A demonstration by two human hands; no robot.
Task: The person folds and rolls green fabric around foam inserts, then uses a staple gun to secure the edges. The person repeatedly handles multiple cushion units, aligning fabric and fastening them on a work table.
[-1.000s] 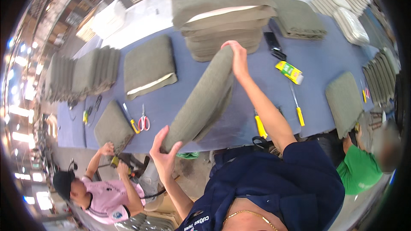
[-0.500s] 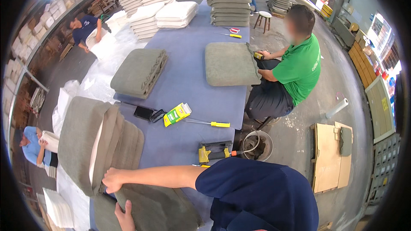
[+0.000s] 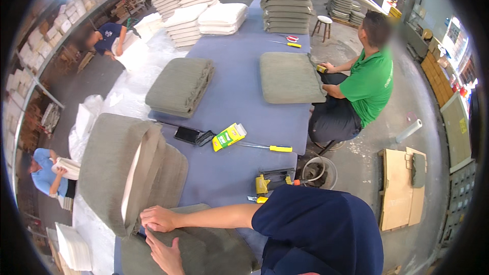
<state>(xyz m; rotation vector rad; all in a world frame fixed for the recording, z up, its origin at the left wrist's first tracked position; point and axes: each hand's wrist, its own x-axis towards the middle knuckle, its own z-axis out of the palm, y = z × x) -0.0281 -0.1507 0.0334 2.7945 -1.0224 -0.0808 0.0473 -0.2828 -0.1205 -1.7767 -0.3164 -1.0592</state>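
At the lower left, my right hand (image 3: 159,219) is closed, its fingers pinching the edge of a grey fabric cushion cover (image 3: 209,247). Just below it my left hand (image 3: 165,254) rests on the same fabric, fingers stretched out and thumb apart. The cover lies flat and wrinkled at the near edge, partly hidden by my hands and right forearm. Against it, beyond my hands, leans a stack of grey covered cushions (image 3: 109,165). A strip of white padding (image 3: 131,183) shows in an opening of that stack.
On the blue table lie a phone (image 3: 187,134), a yellow-green box (image 3: 228,137), a yellow-handled screwdriver (image 3: 280,148) and a staple gun (image 3: 270,181). Grey cushions (image 3: 179,86) and white pads (image 3: 222,19) stand farther off. A person in green (image 3: 369,89) sits at the right side.
The whole view has shifted, so things sit farther right. My left hand has moved up close to the right one and its fingers have straightened along the fabric.
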